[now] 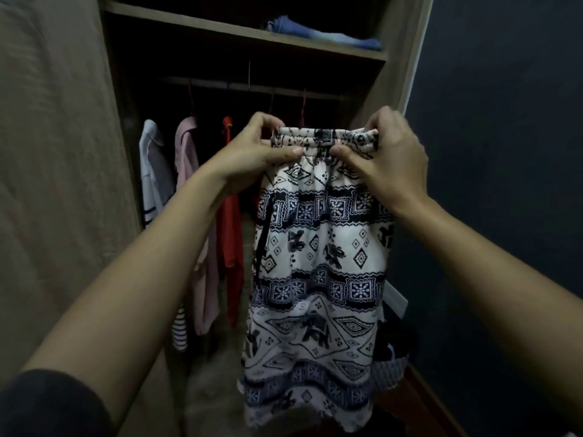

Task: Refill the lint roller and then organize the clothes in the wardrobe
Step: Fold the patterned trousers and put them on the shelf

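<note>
Left hand (255,152) and right hand (391,156) each pinch the elastic waistband of a white-and-navy elephant-print garment (315,272), possibly trousers, which hangs straight below the grip, with a red top (232,228) and pink shirt (194,197) hanging behind-left in the wardrobe (246,36).

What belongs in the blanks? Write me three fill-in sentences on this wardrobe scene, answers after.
1. Both hands, left hand and right hand, grip the patterned garment by its ____.
2. The folded jeans lie on a ____.
3. The garment hanging between the pink garment and the patterned one is ____.

Answers: waistband; shelf; red
</note>
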`<control>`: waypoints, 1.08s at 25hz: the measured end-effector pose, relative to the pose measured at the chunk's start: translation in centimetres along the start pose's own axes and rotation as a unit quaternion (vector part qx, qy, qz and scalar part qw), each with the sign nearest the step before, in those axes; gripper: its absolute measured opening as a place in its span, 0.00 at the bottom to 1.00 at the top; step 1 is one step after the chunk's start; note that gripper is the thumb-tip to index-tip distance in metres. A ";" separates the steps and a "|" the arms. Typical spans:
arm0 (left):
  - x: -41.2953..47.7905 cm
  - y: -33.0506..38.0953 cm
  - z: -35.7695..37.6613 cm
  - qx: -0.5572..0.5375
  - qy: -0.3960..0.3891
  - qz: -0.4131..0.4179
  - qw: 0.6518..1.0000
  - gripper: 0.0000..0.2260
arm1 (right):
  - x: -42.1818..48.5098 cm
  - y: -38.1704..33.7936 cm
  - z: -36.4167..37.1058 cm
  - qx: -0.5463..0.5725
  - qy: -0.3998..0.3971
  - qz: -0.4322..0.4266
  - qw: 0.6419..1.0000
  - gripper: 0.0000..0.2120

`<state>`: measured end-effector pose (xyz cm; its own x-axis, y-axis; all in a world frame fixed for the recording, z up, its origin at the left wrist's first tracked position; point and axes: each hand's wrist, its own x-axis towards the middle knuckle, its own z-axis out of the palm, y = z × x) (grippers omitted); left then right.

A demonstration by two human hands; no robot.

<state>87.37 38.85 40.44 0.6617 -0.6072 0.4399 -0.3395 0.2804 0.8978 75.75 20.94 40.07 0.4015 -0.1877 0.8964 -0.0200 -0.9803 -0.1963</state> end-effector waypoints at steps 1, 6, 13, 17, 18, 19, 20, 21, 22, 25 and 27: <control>-0.3 -0.3 -0.1 -0.010 -0.006 -0.015 1.000 0.16 | -0.2 0.4 -0.3 0.019 -0.037 0.004 0.999 0.28; -1.8 -3.8 1.5 -0.007 -0.058 -0.032 0.998 0.20 | -0.7 0.7 0.2 0.055 -0.335 -0.022 0.940 0.35; -3.2 -5.9 -0.7 0.006 0.031 0.002 1.000 0.19 | -0.9 -0.1 4.0 0.102 -0.411 -0.074 0.903 0.13; -3.9 -6.1 -2.1 0.019 0.048 0.017 0.999 0.20 | -1.5 -1.7 5.6 0.129 -0.428 -0.102 0.888 0.18; -4.1 -6.1 -2.8 0.033 0.032 0.001 0.999 0.20 | -1.4 -2.0 5.9 0.105 -0.419 -0.126 0.893 0.17; -4.2 -6.2 -3.5 0.056 0.011 -0.022 0.998 0.20 | -1.1 -2.2 6.0 0.080 -0.405 -0.144 0.899 0.17; -4.5 -6.4 -4.0 0.088 -0.019 -0.045 0.995 0.20 | -0.7 -2.4 6.0 0.060 -0.393 -0.156 0.904 0.18; -4.8 -6.8 -4.4 0.129 -0.052 -0.062 0.988 0.18 | -0.3 -2.6 5.7 0.044 -0.388 -0.166 0.906 0.18; -5.3 -7.2 -4.6 0.179 -0.078 -0.067 0.978 0.15 | 0.1 -2.7 5.5 0.024 -0.392 -0.174 0.903 0.18; -7.2 -9.5 -4.2 0.279 -0.047 -0.024 0.959 0.19 | 1.3 -2.9 4.3 -0.048 -0.402 -0.207 0.891 0.16; -8.7 -11.3 -3.7 0.250 0.037 0.029 0.967 0.21 | 2.0 -2.8 3.6 -0.066 -0.390 -0.229 0.889 0.16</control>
<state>87.87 43.69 26.56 0.6711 -0.5411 0.5069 -0.6470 -0.0936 0.7567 79.87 23.48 40.98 0.9074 0.2822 0.3115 0.2227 -0.9513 0.2131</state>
